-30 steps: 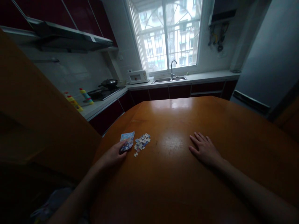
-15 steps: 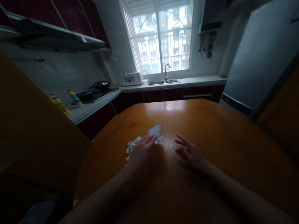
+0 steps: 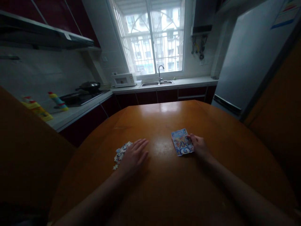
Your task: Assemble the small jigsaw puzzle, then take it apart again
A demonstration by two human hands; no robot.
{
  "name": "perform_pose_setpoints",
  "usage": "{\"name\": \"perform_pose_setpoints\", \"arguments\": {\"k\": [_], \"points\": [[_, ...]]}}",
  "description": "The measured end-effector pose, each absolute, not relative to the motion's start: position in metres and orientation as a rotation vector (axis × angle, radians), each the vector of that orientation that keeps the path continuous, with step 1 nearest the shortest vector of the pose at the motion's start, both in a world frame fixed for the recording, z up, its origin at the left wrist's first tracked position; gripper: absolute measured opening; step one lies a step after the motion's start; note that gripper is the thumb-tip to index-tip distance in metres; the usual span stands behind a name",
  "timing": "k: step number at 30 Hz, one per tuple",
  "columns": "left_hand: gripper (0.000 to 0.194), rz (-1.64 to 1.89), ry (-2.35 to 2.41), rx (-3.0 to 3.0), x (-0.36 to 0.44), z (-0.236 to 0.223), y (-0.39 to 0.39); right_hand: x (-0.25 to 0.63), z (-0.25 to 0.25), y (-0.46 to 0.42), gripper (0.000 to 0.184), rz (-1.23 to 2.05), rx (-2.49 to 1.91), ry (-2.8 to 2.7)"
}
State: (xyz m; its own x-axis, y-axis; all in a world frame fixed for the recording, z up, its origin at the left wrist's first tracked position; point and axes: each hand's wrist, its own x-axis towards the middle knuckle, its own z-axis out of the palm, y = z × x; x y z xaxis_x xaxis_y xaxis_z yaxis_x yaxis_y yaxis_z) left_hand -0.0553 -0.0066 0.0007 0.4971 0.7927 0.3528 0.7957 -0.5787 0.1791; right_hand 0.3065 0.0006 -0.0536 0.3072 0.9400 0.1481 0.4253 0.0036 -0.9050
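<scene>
A small rectangular picture card (image 3: 181, 142), blue with a colourful cartoon print, is in my right hand (image 3: 198, 145). The thumb and fingers grip its right edge, just over the table. My left hand (image 3: 136, 153) is empty, its fingers stretched out and slightly apart. It is beside a pile of loose jigsaw puzzle pieces (image 3: 120, 153), mostly white and pale blue, and hides part of the pile's right side. One piece lies at the pile's near end.
The pile rests on a glossy brown wooden table (image 3: 160, 179) with a rounded edge. Beyond it are a counter with a sink (image 3: 160, 83), a white microwave (image 3: 124, 80) and a stove with a pan (image 3: 89, 86). A tall fridge (image 3: 249, 59) stands at the right.
The card has passed from my left hand to my right hand and moved right. My left hand has let go and opened near the pile. The camera view has turned slightly right.
</scene>
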Motion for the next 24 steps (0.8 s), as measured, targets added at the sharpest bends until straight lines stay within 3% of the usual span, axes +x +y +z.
{"name": "perform_pose_setpoints", "arguments": {"k": [5, 9, 19, 24], "points": [[0.063, -0.852, -1.922, -2.346, -0.154, -0.013, 0.007, 0.371, -0.046, 0.019, 0.062, 0.456, -1.818, -1.146], [0.07, -0.91, -2.222, -2.214, -0.187, -0.022, 0.004, 0.414, -0.044, 0.02, 0.052, 0.32, -2.025, -1.057], [0.07, -0.989, -2.197, -2.436, -0.119, -0.03, 0.028, 0.427, -0.045, 0.018, 0.049, -0.017, -2.092, -1.155], [0.056, -0.997, -2.081, -2.568, -0.072, -0.028, 0.048, 0.411, -0.048, 0.019, 0.046, -0.046, -1.988, -1.277]]}}
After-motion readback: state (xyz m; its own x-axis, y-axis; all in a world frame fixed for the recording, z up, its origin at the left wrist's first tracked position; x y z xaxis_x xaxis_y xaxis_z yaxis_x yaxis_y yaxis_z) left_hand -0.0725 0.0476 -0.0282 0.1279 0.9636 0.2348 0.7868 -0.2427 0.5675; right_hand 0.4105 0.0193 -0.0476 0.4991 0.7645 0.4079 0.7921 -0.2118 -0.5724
